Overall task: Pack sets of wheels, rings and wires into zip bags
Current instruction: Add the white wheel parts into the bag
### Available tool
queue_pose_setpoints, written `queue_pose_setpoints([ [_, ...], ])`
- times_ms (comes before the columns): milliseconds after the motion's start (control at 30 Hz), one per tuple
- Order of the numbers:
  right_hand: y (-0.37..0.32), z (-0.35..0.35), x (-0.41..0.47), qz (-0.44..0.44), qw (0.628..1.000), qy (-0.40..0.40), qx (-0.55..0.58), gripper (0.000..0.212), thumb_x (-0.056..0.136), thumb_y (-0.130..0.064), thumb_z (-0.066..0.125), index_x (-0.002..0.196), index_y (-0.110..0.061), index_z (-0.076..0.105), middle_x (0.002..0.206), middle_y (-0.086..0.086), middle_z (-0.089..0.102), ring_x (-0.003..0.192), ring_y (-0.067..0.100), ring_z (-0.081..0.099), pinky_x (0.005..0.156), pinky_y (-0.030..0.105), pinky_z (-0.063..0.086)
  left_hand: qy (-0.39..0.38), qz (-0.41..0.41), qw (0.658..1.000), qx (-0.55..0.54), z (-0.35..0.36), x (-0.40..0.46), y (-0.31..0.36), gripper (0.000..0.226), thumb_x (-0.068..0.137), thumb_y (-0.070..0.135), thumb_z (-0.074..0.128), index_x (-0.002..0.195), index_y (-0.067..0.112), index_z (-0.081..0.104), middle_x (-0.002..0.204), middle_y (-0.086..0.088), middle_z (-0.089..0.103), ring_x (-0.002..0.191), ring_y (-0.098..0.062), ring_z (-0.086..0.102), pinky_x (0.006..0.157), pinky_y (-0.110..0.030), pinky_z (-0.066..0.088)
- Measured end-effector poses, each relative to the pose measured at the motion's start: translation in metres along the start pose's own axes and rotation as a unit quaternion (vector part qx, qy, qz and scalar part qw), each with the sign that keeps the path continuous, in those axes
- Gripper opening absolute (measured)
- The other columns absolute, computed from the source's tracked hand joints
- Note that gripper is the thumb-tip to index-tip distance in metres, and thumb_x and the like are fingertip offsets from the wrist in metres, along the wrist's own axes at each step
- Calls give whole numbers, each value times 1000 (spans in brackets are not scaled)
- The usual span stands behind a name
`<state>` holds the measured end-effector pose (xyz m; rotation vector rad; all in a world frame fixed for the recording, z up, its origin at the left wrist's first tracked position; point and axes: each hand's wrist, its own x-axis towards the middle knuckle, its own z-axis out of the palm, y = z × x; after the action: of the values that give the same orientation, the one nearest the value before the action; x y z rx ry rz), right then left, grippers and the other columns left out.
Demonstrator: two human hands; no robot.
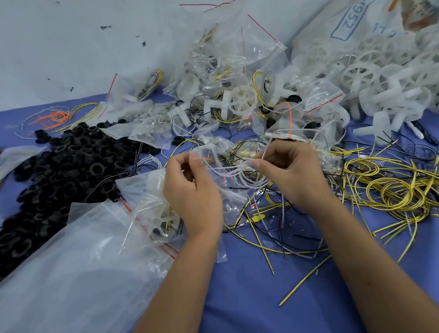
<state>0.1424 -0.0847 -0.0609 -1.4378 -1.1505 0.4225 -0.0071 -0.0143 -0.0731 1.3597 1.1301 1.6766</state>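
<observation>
nearest the camera, two bare forearms reach out over the blue cloth-covered surface (249, 295). a large cloudy plastic sack (64, 283) lies at the near left. the left hand (193, 192) has its fingers curled, pinching the mouth of a small clear zip bag with a red seal line (153, 211) that rests just under and to the left of it, with something dark and yellow inside. the right hand (295, 172) pinches a thin coil of white wire (240, 172) between thumb and fingertips; the coil spans the gap between the two hands. to the right, loose yellow wires (393, 192) and thin black wires (284, 240) sprawl on the cloth. to the left, a heap of black plastic rings (64, 173) spreads wide. beyond the hands lie filled clear zip bags (220, 87) piled against the pale wall (46, 48), a small bunch of orange wires (57, 117) at far left, and a mound of white plastic spoked wheels (377, 83) spilling from a white printed sack (354, 19) at far right.
</observation>
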Motion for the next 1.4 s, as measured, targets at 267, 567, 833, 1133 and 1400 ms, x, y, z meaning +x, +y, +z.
queue_pose_setpoints([
  [267,-6,12,-7,-43,997,-57,-17,20,87,-8,79,71,-7,68,75,12,71,64,30,62,61,42,53,-84,163,973,143,-2,-6,5,12,99,24,63,90,17,66,84,6,63,69,-13,54,67,-25,41],
  [567,-9,32,-9,53,987,-55,139,11,89,14,59,91,8,68,86,24,74,75,21,67,67,30,53,-122,306,931,159,2,-23,16,14,98,21,64,96,10,73,91,-3,65,75,-22,61,63,-35,47],
  [833,-10,31,-11,-5,994,-105,-2,17,80,10,75,81,-8,77,84,14,76,78,25,73,74,37,61,-51,251,963,81,-3,-12,16,15,100,12,62,90,4,69,83,-2,65,75,-15,55,70,-19,40],
  [1133,-4,21,-8,68,997,32,27,14,75,-18,90,81,-18,78,74,0,77,73,16,76,72,29,61,3,99,995,-6,-3,-6,8,18,102,22,56,87,17,64,70,11,57,64,-12,52,61,-30,44],
  [1400,-9,25,-8,22,992,-64,104,13,82,4,80,92,-5,78,84,7,78,79,18,75,77,31,60,-23,136,990,16,-2,-11,10,18,104,22,53,88,16,60,70,11,56,63,-13,53,59,-34,46],
])
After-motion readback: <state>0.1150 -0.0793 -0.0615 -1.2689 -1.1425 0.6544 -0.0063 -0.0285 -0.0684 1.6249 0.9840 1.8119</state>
